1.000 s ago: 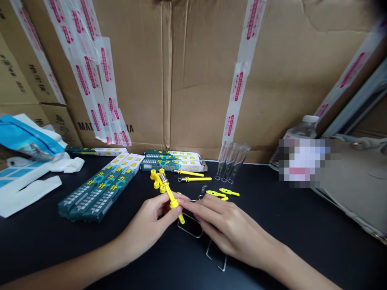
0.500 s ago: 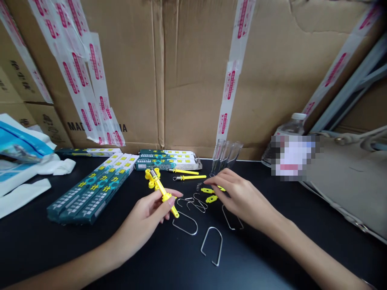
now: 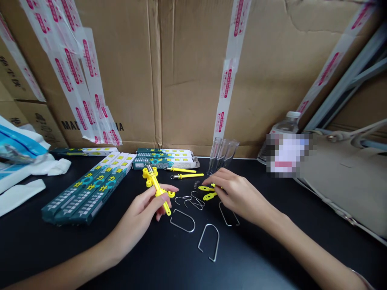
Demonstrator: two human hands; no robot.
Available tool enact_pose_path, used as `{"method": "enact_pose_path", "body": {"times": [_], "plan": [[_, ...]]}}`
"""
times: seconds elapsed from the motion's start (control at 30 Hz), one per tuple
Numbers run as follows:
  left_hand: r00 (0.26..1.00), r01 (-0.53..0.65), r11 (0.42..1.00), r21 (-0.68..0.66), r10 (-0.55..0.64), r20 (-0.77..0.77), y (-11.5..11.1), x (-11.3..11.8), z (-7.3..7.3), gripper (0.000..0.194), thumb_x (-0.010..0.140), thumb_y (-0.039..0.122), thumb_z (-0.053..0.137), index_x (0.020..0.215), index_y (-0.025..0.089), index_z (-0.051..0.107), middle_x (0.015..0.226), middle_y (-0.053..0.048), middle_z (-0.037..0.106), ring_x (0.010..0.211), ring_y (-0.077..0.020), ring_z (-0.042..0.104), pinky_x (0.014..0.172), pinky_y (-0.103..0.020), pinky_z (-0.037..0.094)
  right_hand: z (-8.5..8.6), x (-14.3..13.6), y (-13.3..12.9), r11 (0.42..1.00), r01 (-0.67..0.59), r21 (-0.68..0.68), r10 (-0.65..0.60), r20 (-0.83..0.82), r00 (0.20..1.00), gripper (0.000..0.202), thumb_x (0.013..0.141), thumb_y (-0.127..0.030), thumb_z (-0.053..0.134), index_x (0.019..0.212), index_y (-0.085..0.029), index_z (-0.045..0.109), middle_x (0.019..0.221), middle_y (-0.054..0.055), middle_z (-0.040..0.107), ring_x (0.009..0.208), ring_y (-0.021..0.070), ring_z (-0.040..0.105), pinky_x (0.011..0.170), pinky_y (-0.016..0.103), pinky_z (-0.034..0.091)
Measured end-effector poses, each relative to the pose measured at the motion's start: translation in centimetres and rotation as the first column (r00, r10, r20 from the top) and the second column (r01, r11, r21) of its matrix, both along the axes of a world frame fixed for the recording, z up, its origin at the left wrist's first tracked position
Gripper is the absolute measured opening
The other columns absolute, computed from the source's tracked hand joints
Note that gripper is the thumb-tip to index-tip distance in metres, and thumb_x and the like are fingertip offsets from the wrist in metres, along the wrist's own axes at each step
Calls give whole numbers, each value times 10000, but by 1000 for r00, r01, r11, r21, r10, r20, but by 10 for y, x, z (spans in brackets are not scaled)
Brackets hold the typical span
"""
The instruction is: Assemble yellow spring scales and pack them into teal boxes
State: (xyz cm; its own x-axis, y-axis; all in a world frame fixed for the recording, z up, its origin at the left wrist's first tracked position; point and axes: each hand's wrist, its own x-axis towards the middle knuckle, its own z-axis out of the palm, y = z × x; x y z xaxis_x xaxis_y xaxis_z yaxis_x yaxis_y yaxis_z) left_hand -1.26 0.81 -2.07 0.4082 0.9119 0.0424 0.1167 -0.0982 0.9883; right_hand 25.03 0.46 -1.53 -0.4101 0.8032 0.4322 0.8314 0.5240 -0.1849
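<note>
My left hand [image 3: 151,203] holds a yellow rod [image 3: 157,187] with a metal spring end between thumb and fingers, tilted with its top away from me. Yellow caps [image 3: 148,174] lie just behind the rod's upper end. My right hand [image 3: 234,189] is bent over flat yellow pieces [image 3: 208,196], its fingertips close together; whatever they pinch is hidden. Beside those fingertips lies a small spring [image 3: 196,185]. Thin S-shaped hooks [image 3: 193,201] rest between the hands. Nearer me are bent wire loops [image 3: 209,241]. Two more yellow rods [image 3: 189,175] lie behind.
Green and white boxes [image 3: 90,185] lie at the left, with others [image 3: 165,161] at the back. Clear tubes [image 3: 222,155] stand behind my right hand. A bottle [image 3: 284,125] and a beige bag [image 3: 341,177] are at the right. Cardboard [image 3: 187,80] rises behind.
The whole view has shifted slightly, moving things a little left in the picture. My left hand has drawn slightly left with the rod, uncovering a yellow cap beside it. My right hand stays over the flat pieces.
</note>
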Motion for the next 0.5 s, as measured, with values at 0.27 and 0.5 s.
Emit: {"method": "enact_pose_path", "body": {"times": [0.27, 0.5], "plan": [[998, 57, 998, -37, -55, 37, -1, -1, -2, 371, 914, 493, 508, 1063, 172, 621, 698, 16, 558, 618, -132, 509, 569, -256, 399, -9, -16, -3, 992, 76, 98, -45, -292, 955, 320, 830, 16, 439, 851, -189, 684, 843, 43, 707, 850, 210, 597, 749, 350, 499], [999, 39, 998, -51, -38, 20, 2, 1, -4, 382, 858, 527, 578, 974, 163, 595, 595, 37, 549, 540, -112, 485, 511, -230, 379, -22, -44, -15, 992, 8, 123, 41, -393, 919, 328, 741, 95, 380, 618, -188, 490, 699, 12, 561, 747, 164, 504, 654, 273, 419]]}}
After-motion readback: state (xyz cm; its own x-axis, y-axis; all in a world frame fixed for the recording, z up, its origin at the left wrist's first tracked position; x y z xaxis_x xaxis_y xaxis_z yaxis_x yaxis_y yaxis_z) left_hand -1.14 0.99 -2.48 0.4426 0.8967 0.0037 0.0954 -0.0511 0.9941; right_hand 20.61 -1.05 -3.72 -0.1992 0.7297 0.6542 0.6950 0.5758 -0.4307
